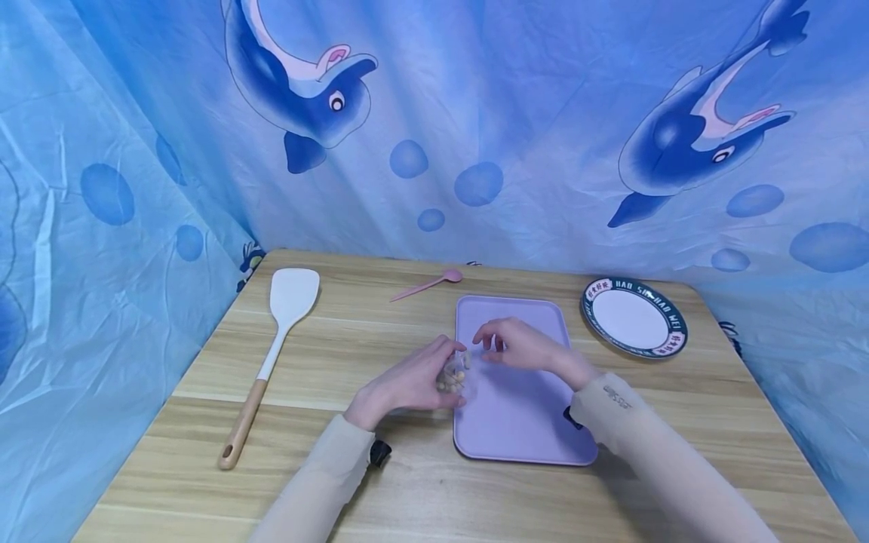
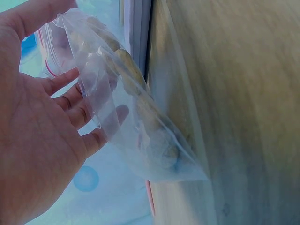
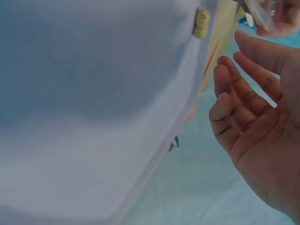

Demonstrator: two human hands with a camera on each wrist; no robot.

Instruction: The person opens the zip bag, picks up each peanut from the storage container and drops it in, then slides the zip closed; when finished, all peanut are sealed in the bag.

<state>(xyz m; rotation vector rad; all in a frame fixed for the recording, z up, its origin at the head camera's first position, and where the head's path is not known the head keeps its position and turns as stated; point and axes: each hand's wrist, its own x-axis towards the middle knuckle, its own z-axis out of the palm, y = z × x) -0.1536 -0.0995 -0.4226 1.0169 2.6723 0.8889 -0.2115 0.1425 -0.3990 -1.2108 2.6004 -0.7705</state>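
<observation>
A clear zip bag of peanuts (image 1: 451, 378) hangs over the left edge of the purple tray (image 1: 519, 422). My left hand (image 1: 416, 383) holds it between thumb and fingers; in the left wrist view the bag (image 2: 133, 117) slants downward with several peanuts along its lower side. One loose peanut (image 3: 202, 23) lies in the tray near its rim. Over the tray, my right hand (image 1: 517, 345) has loosely bent fingers with nothing between them, the fingertips pointing toward the bag and a short gap apart from it.
On the left of the wooden table (image 1: 380, 490) lies a white spatula (image 1: 293, 294) with a wooden handle. A pink spoon (image 1: 434, 283) rests behind the tray. To the right is a green-rimmed plate (image 1: 631, 320). A blue dolphin curtain (image 1: 543, 226) hangs behind.
</observation>
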